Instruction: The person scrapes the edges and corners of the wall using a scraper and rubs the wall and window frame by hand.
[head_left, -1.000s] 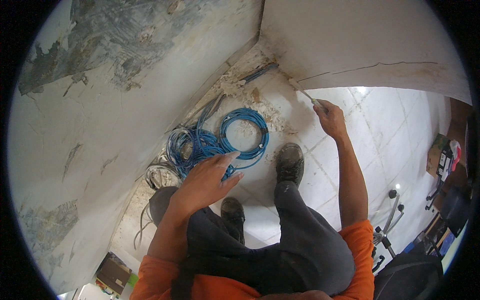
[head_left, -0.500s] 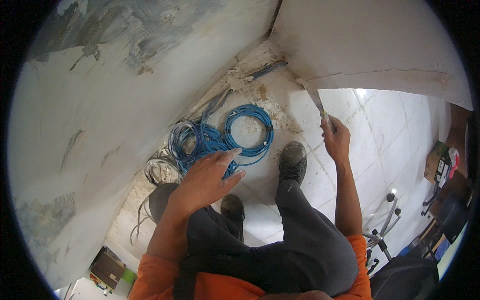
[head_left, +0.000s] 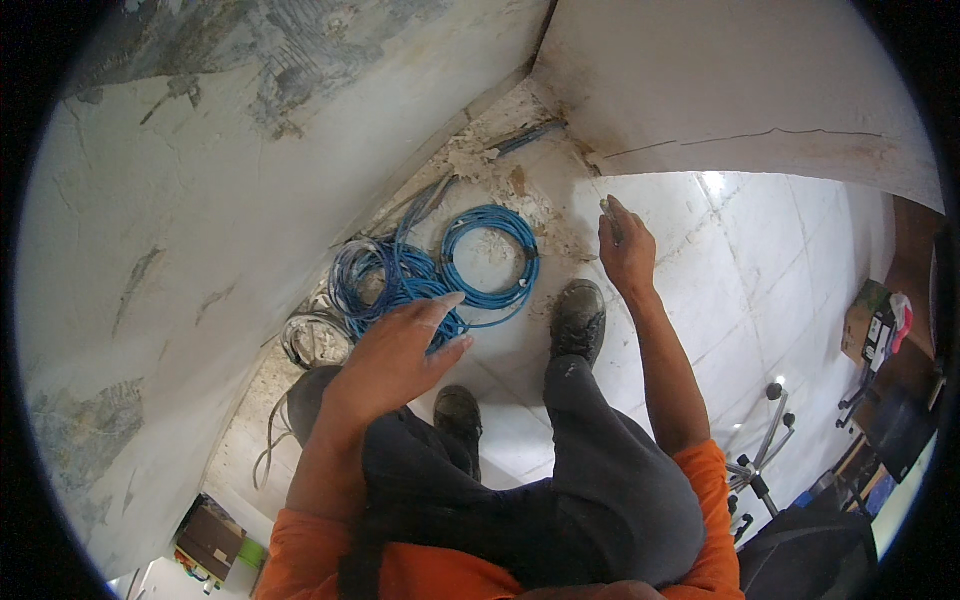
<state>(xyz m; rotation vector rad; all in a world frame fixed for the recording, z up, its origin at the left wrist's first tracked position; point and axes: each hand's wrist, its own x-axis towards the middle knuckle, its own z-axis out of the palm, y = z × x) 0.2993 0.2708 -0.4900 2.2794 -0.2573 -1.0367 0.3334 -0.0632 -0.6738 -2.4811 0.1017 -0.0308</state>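
My right hand (head_left: pixel 629 250) is closed round the handle of a putty knife (head_left: pixel 612 224), near the lower edge of the right-hand wall (head_left: pixel 730 110). Its blade barely shows from this angle. With thumb and fingers apart, my left hand (head_left: pixel 400 350) hangs empty over my left thigh. Beyond it on the floor lie a tangled blue cable coil (head_left: pixel 362 285) and a neater round blue cable coil (head_left: pixel 528 235). A long crack line (head_left: pixel 740 138) runs across the lower part of the right-hand wall.
On the left rises a patchy plastered wall (head_left: pixel 200 230), with debris (head_left: pixel 515 180) along its foot. Pale cable (head_left: pixel 300 340) lies near my left knee. My boots (head_left: pixel 578 315) stand on white tiles. To the right are a chair base (head_left: pixel 768 440) and a cardboard box (head_left: pixel 868 320).
My right hand has moved left and farther away with the putty knife, and its blade has turned nearly out of sight. My left hand stays open in nearly the same place.
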